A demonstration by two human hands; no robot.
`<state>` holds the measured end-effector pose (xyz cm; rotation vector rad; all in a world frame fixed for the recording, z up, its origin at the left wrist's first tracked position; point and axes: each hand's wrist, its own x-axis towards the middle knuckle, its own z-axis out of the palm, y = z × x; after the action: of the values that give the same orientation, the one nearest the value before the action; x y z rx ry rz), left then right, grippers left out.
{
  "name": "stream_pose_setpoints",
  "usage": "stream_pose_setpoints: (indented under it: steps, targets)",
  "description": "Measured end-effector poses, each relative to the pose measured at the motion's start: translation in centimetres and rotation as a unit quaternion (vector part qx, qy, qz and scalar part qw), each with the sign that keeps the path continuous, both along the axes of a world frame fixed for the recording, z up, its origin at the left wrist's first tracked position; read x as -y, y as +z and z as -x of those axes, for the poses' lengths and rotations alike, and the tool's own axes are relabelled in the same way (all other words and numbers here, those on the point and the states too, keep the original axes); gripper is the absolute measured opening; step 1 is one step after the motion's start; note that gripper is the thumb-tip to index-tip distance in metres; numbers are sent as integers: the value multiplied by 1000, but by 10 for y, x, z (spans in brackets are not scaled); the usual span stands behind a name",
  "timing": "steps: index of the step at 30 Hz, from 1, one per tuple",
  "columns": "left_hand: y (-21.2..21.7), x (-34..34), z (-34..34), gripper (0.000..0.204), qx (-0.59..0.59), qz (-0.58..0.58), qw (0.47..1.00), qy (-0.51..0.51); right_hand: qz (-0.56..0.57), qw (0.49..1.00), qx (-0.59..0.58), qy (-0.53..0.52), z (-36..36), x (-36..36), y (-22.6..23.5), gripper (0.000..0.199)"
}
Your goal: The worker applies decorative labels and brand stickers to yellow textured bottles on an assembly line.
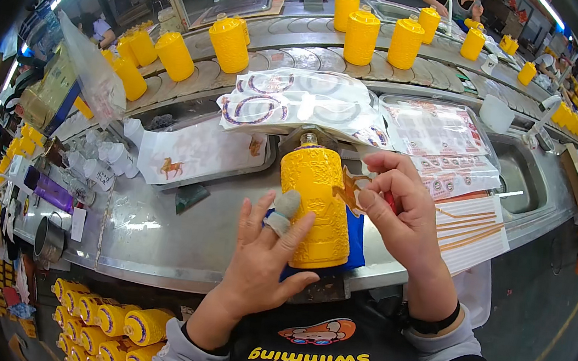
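Note:
A yellow embossed bottle with a clear neck lies in front of me on a blue cloth-like pad, its neck pointing away. My left hand rests against its lower left side, fingers spread, the index finger on the bottle. One finger wears a grey cover. At the bottle's right side my right hand is closed in a pinch on a thin brown-gold horse decal, whose left edge meets the bottle. Something small and red shows among the right fingers; I cannot make it out.
Decal sheets lie beyond the bottle; a tray with a horse sheet is at left. Right are printed sheets, brown strips and a sink. Yellow bottles stand on the conveyor; several are stacked lower left.

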<state>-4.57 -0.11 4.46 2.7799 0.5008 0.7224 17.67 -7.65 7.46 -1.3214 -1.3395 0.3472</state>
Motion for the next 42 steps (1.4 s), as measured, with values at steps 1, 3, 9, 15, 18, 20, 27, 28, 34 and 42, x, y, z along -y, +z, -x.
stream_pose_setpoints:
  steps: [1,3,9,15,18,20,27,28,34,42]
  targets:
    - [-2,-6,-2,73,0,0,1000,0,-13,1000,-3,7,4,-1,2,11]
    - [-8,-17,-8,63,178,208,962,7,-15,999,-27,28,13,-2,9,10]
    - [-1,-24,-38,30,227,491,840,-45,-72,993,-48,75,21,-6,5,10]
    - [28,-39,-32,11,115,150,981,-46,44,998,18,45,1,-2,15,22]
    - [43,-41,-34,10,53,102,991,-66,6,992,113,57,2,-10,7,18]
    - [38,-47,-32,10,70,106,991,-44,6,993,91,69,6,-15,0,15]
    - [-19,-53,-36,18,264,426,861,88,4,994,108,1,9,-35,-27,13]
    - [-24,-51,-38,18,265,427,860,90,7,995,95,-3,9,-36,-29,13]
    - [-25,-40,-59,52,364,585,725,-8,38,998,44,1,8,-37,-34,12]
    - [-26,-45,-60,57,371,633,679,-21,51,998,-30,15,0,-37,-42,15]
